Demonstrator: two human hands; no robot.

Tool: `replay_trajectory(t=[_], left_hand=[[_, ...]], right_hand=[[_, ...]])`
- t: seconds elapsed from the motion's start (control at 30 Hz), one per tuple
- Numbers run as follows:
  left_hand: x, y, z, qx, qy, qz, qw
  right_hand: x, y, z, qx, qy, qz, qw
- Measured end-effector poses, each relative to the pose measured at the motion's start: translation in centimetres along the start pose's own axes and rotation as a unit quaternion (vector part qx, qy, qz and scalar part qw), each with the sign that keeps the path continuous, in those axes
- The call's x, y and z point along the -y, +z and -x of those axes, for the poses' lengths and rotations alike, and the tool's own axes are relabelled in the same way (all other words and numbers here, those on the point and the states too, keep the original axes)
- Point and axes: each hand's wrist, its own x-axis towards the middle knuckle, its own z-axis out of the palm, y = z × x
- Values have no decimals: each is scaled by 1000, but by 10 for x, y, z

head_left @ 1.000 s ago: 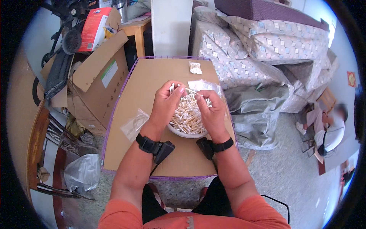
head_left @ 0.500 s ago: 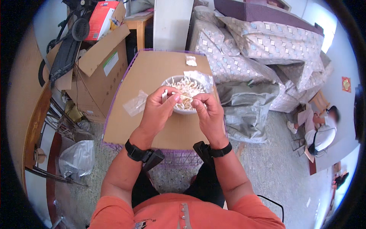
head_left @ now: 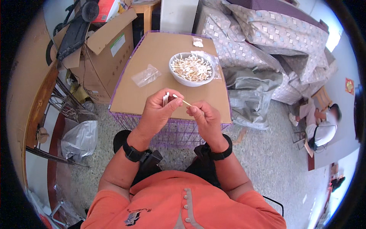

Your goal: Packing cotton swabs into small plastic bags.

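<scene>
Head view shows the brown worktop [head_left: 160,65] ahead of me, with a white bowl [head_left: 191,69] of cotton swabs at its far right and a clear plastic bag [head_left: 146,75] lying left of it. At the near edge, my left hand [head_left: 157,112] is closed around a small bunch of swabs [head_left: 166,99]. My right hand [head_left: 204,117] pinches one single swab [head_left: 181,100] between both hands.

Cotton swabs [head_left: 166,99]: small bunch, white tips up, upright. Single swab [head_left: 182,100]: wooden stick, roughly level. White bowl [head_left: 191,69] heaped with swabs, on cardboard tabletop.
</scene>
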Motion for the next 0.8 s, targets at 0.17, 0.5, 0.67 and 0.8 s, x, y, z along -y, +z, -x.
replay_trajectory(t=[0.17,0.5,0.67,0.8], left_hand=[[17,-5,10,-3,-18,-8,1000],[40,-18,36,15,-148,104,983],[48,-21,41,26,-159,127,979],[49,-23,46,32,-183,141,973]], right_hand=[[-4,8,19,82,43,-13,996],[-16,32,52,108,161,-103,976],[-21,39,60,128,178,-108,970],[-22,33,60,152,152,-64,974]])
